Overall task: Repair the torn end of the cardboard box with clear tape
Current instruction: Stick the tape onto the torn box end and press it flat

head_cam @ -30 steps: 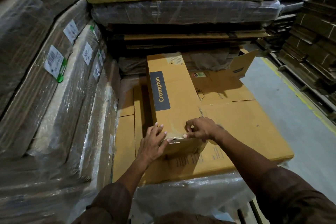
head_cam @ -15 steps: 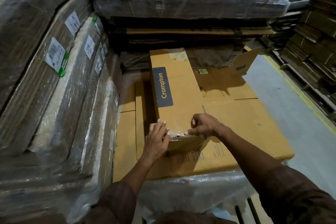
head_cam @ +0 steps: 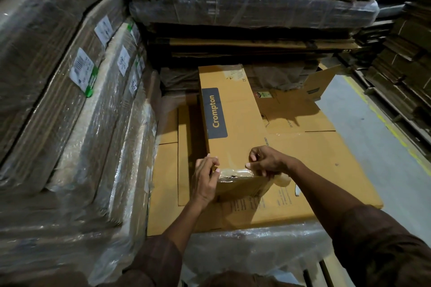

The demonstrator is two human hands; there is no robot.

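A long yellow-brown cardboard box (head_cam: 233, 123) with a dark "Crompton" label lies lengthwise on flat cardboard sheets. Its near end is torn along the top edge. A glossy strip of clear tape (head_cam: 233, 173) runs across that edge. My left hand (head_cam: 205, 180) grips the box's near left corner, with the thumb pressing the tape's left end. My right hand (head_cam: 268, 163) is at the near right corner, fingers curled round a pale tape roll (head_cam: 282, 180) that is mostly hidden beneath it. Its index fingertip rests on the tape.
Flattened cardboard sheets (head_cam: 326, 170) lie under the box on a plastic-wrapped stack (head_cam: 245, 247). Tall wrapped bundles (head_cam: 81, 112) stand close on the left, and more stacked cardboard (head_cam: 245, 11) rises behind. Grey floor (head_cam: 373, 142) with a yellow line runs along the right.
My right hand has slid right along the near edge to the box's corner, laying tape across the tear. My left hand's fingers have curled onto the left corner.
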